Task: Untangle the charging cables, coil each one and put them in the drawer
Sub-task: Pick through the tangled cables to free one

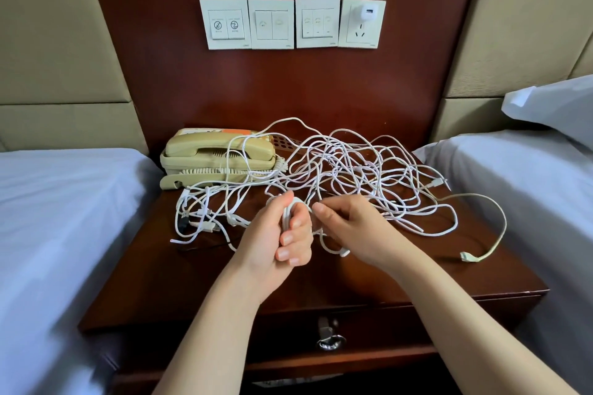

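White cables lie in a loose tangle across the back and middle of a dark wooden desk that stands between two beds. Some loops drape over a beige phone at the back left corner, and others trail to the desk's left edge. One beige cable curves out alone to the right, and its flat plug rests near the desk's right edge. Two bare forearms reach in from below. The left hand is held upright just above the desk near its middle, with its fingers curled round a small coil of white cable. The right hand is just beside it, knuckles up, its fingers bent and pinching a strand that runs from the coil and hangs below the palm. Under the desk top, the drawer looks closed, and a metal pull sits at its centre. On the wood panel behind, four switch plates sit in a row, and a white charger is plugged into the rightmost one. A pillow lies on the right bed.
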Action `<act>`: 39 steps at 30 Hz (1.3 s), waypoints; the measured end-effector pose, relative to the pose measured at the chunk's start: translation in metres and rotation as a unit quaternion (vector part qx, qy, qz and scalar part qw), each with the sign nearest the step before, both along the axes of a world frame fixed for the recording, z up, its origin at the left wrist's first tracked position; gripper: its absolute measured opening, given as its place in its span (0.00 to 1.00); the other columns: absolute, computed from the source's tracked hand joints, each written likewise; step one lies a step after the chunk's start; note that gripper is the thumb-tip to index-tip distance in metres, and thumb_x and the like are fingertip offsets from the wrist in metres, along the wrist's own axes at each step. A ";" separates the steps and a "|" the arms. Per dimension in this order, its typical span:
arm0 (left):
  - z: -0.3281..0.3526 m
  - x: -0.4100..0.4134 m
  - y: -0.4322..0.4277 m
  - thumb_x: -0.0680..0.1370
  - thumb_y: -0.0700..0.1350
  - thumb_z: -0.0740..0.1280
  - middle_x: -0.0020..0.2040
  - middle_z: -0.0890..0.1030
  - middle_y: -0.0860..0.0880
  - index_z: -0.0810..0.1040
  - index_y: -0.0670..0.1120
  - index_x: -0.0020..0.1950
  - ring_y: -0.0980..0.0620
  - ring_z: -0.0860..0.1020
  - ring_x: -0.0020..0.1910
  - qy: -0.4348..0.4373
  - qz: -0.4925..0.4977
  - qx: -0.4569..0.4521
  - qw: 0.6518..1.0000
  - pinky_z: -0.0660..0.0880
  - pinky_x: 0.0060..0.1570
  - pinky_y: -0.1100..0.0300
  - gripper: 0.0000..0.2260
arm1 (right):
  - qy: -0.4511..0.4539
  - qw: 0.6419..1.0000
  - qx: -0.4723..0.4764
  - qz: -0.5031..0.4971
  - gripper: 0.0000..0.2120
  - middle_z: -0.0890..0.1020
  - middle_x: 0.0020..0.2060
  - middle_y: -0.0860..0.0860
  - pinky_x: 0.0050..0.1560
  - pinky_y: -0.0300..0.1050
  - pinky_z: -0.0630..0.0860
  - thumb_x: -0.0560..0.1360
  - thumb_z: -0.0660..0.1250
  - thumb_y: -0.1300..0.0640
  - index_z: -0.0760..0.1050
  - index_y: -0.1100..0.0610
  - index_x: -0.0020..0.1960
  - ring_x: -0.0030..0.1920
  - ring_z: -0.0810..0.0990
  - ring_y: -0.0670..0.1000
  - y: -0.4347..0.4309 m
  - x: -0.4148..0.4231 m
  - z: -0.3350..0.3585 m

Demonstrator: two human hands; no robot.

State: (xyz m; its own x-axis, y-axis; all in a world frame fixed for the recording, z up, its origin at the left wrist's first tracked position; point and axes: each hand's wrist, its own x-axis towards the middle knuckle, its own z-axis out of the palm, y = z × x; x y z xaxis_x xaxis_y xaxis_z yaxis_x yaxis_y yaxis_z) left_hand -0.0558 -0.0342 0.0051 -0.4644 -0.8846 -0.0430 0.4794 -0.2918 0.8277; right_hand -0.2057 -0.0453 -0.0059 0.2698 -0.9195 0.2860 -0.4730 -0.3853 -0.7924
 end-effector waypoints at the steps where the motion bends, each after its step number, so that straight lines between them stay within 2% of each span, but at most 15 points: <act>1: 0.001 0.000 -0.001 0.82 0.48 0.50 0.19 0.59 0.53 0.64 0.44 0.26 0.59 0.56 0.15 0.007 0.016 0.004 1.000 0.57 0.17 0.67 0.24 | 0.010 1.000 0.010 0.016 0.18 0.69 0.22 0.46 0.29 0.36 0.64 0.81 0.58 0.57 0.74 0.60 0.35 0.24 0.64 0.44 0.001 0.000 0.001; 5: 0.002 -0.001 -0.003 0.83 0.50 0.50 0.20 0.60 0.52 0.65 0.44 0.26 0.59 0.58 0.16 0.006 0.072 0.022 0.997 0.57 0.19 0.66 0.26 | 0.095 0.994 0.027 0.039 0.14 0.76 0.24 0.51 0.30 0.31 0.65 0.81 0.57 0.60 0.74 0.65 0.40 0.22 0.69 0.44 0.005 0.004 0.005; 7: 0.002 -0.003 -0.005 0.83 0.51 0.50 0.21 0.61 0.52 0.66 0.44 0.28 0.59 0.58 0.16 0.010 0.095 0.034 0.995 0.57 0.19 0.66 0.25 | 0.117 0.991 0.049 0.049 0.11 0.80 0.27 0.54 0.29 0.32 0.68 0.81 0.57 0.59 0.76 0.62 0.46 0.21 0.71 0.44 0.008 0.005 0.007; 9: 0.004 -0.002 -0.009 0.83 0.52 0.50 0.21 0.61 0.53 0.64 0.44 0.30 0.59 0.58 0.16 0.015 0.130 0.042 0.990 0.57 0.20 0.66 0.23 | 0.173 0.981 0.061 0.063 0.09 0.81 0.28 0.52 0.31 0.35 0.70 0.80 0.57 0.58 0.76 0.58 0.48 0.22 0.74 0.47 0.014 0.007 0.007; 12: 0.006 0.000 -0.016 0.83 0.53 0.50 0.20 0.62 0.53 0.65 0.44 0.32 0.58 0.59 0.16 0.002 0.166 0.051 0.985 0.58 0.18 0.69 0.22 | 0.252 0.966 0.005 0.056 0.07 0.76 0.29 0.47 0.42 0.44 0.73 0.79 0.59 0.57 0.75 0.56 0.46 0.32 0.72 0.46 0.024 0.010 0.004; 14: 0.004 -0.001 -0.017 0.83 0.53 0.50 0.19 0.64 0.52 0.67 0.42 0.33 0.57 0.61 0.16 -0.008 0.174 0.052 0.983 0.61 0.18 0.70 0.22 | 0.273 0.961 -0.027 0.040 0.07 0.73 0.32 0.48 0.43 0.46 0.71 0.79 0.59 0.55 0.75 0.56 0.48 0.36 0.69 0.47 0.027 0.011 0.006; 17: -0.001 -0.006 -0.017 0.83 0.52 0.51 0.21 0.69 0.50 0.70 0.40 0.35 0.55 0.67 0.18 -0.020 0.196 0.049 0.979 0.67 0.20 0.69 0.22 | 0.324 0.945 -0.019 0.045 0.07 0.75 0.39 0.47 0.46 0.47 0.72 0.79 0.58 0.53 0.74 0.53 0.50 0.43 0.74 0.50 0.032 0.011 0.010; 19: -0.004 -0.006 -0.018 0.83 0.51 0.51 0.21 0.71 0.49 0.72 0.40 0.35 0.55 0.69 0.18 -0.017 0.218 0.052 0.974 0.69 0.20 0.68 0.23 | 0.345 0.937 0.014 0.056 0.06 0.73 0.37 0.47 0.50 0.48 0.72 0.79 0.59 0.52 0.73 0.50 0.52 0.48 0.76 0.53 0.037 0.012 0.013; 22: -0.004 -0.001 -0.021 0.83 0.52 0.50 0.22 0.74 0.49 0.73 0.40 0.36 0.55 0.72 0.19 -0.003 0.249 0.058 0.967 0.71 0.21 0.68 0.24 | 0.353 0.932 0.043 0.074 0.08 0.71 0.34 0.47 0.52 0.48 0.74 0.79 0.61 0.50 0.75 0.49 0.56 0.50 0.77 0.56 0.044 0.016 0.016; 24: -0.003 0.002 -0.022 0.83 0.52 0.49 0.22 0.75 0.49 0.73 0.39 0.36 0.55 0.73 0.19 0.001 0.256 0.060 0.965 0.72 0.22 0.68 0.24 | 0.363 0.928 0.032 0.078 0.09 0.77 0.41 0.49 0.50 0.47 0.73 0.79 0.60 0.49 0.75 0.51 0.54 0.52 0.77 0.57 0.046 0.019 0.014; 26: -0.002 0.002 -0.023 0.84 0.52 0.47 0.21 0.75 0.48 0.72 0.39 0.36 0.55 0.74 0.19 -0.016 0.258 0.056 0.964 0.73 0.21 0.67 0.26 | 0.369 0.926 0.007 0.077 0.09 0.79 0.46 0.51 0.47 0.47 0.73 0.79 0.59 0.49 0.74 0.53 0.50 0.52 0.76 0.58 0.048 0.024 0.010; 29: -0.002 0.001 -0.024 0.83 0.53 0.44 0.20 0.75 0.47 0.71 0.38 0.35 0.53 0.75 0.18 -0.054 0.249 0.039 0.966 0.73 0.20 0.66 0.28 | 0.365 0.926 -0.058 0.071 0.11 0.74 0.39 0.48 0.44 0.48 0.72 0.80 0.57 0.48 0.67 0.51 0.41 0.45 0.75 0.58 0.049 0.028 0.011; 32: -0.004 0.002 -0.026 0.83 0.54 0.43 0.20 0.75 0.46 0.72 0.37 0.35 0.52 0.75 0.18 -0.107 0.229 0.013 0.967 0.71 0.19 0.67 0.29 | 0.322 0.936 -0.138 0.032 0.11 0.73 0.36 0.49 0.40 0.49 0.71 0.80 0.54 0.48 0.61 0.48 0.40 0.41 0.74 0.58 0.047 0.026 0.015; 36: -0.007 0.000 -0.020 0.82 0.58 0.45 0.23 0.76 0.46 0.74 0.39 0.33 0.53 0.74 0.20 -0.220 0.183 -0.020 0.958 0.71 0.23 0.66 0.31 | 0.250 0.946 -0.206 -0.014 0.13 0.79 0.35 0.49 0.35 0.52 0.72 0.77 0.53 0.45 0.70 0.49 0.40 0.36 0.77 0.57 0.040 0.018 0.014; 39: -0.010 -0.007 -0.010 0.82 0.58 0.46 0.22 0.73 0.45 0.72 0.41 0.29 0.50 0.72 0.20 -0.258 0.135 -0.067 0.954 0.69 0.22 0.64 0.31 | 0.213 0.954 -0.206 -0.044 0.13 0.79 0.33 0.45 0.35 0.51 0.73 0.76 0.55 0.47 0.73 0.51 0.38 0.34 0.77 0.49 0.032 0.011 0.012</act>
